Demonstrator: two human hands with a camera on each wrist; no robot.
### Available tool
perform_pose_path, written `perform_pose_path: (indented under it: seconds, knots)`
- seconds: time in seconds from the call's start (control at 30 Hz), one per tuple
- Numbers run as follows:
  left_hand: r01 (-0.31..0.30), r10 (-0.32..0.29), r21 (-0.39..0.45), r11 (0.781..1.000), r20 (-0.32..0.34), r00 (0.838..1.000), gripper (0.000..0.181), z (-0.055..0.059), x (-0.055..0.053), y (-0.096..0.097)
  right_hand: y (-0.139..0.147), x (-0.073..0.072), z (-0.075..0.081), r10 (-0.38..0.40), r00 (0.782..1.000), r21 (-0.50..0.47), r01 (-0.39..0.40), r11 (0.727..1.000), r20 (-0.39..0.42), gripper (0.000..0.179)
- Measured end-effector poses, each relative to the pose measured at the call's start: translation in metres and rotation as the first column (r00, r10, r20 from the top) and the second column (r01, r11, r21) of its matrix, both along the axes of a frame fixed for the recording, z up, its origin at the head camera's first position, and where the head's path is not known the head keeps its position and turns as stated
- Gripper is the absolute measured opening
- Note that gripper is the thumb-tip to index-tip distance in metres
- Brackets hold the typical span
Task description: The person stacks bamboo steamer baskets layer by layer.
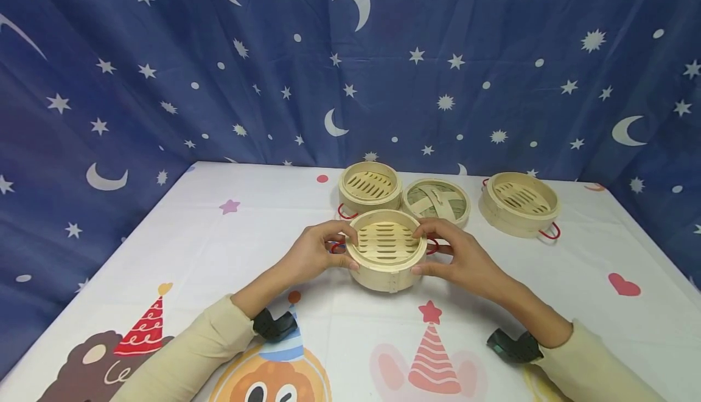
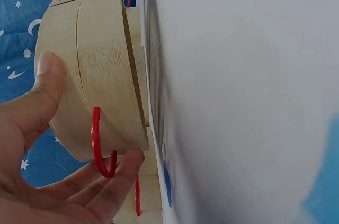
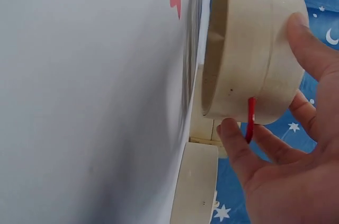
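Observation:
Both hands hold one round bamboo steamer basket (image 1: pixel 386 277) between them, its slatted floor showing from above. My left hand (image 1: pixel 323 247) grips its left side, thumb on the outer wall and fingers round by the red handle (image 2: pixel 94 139). On the opposite side my right hand (image 1: pixel 460 259) grips it the same way, near the other red handle (image 3: pixel 251 118). In both wrist views the basket's bottom edge is raised off the white tablecloth, slightly tilted.
Just behind stand another steamer basket (image 1: pixel 369 204) at left and a woven bamboo lid (image 1: pixel 438 201) beside it. A further steamer basket (image 1: pixel 512 219) with red handles is at the back right. A blue star-patterned curtain (image 1: pixel 394 67) hangs behind the white printed tablecloth (image 1: pixel 263 195).

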State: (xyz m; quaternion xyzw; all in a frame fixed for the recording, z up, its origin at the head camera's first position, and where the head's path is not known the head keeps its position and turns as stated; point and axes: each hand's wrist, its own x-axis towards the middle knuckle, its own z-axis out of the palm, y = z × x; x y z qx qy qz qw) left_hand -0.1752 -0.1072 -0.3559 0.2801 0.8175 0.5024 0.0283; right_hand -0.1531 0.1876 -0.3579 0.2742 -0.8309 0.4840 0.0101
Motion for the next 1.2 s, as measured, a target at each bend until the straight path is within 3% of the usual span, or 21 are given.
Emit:
perform_pose_path:
  seconds: [0.43,0.97,1.03,1.2]
  knots:
    - [0.012,-0.012,-0.005,1.0,-0.006,1.0,0.036,-0.005,-0.002,0.0,0.002,-0.001,-0.007,0.011,1.0,0.007,-0.011,1.0,0.029,0.053]
    - [0.01,-0.012,0.046,0.999,0.049,0.999,0.039,-0.011,-0.007,-0.002,0.002,-0.001,-0.01,0.029,1.0,0.012,-0.029,0.999,0.009,0.049]
    - [0.015,-0.017,0.053,0.998,0.051,0.999,0.039,-0.01,-0.005,-0.002,0.002,-0.001,-0.01,0.033,0.999,0.009,-0.033,0.999,0.01,0.049]
    - [0.022,-0.024,0.04,0.999,0.05,0.998,0.036,0.009,0.006,0.002,0.003,-0.002,-0.01,0.034,0.999,-0.002,-0.034,0.999,0.024,0.05]
